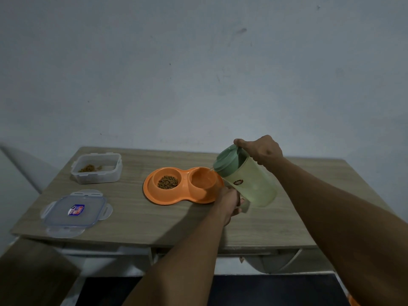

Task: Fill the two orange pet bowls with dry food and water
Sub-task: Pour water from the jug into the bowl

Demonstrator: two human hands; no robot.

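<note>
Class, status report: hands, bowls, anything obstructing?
Tilted jug gripped by left hand and right hand. Pouring into right bowl; left bowl has kibble. Nothing in the way.

The orange double pet bowl is lying flat on the table. Its left bowl is holding brown dry food. Its right bowl is receiving water from the tilted pale-green pitcher just beside it.

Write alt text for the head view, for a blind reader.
Two hands tilt a green-lidded pitcher, pouring water into the right orange bowl: right hand holds its top, left hand grips lower down. The left bowl holds dry food; an open container and its lid lie on the table.
</note>
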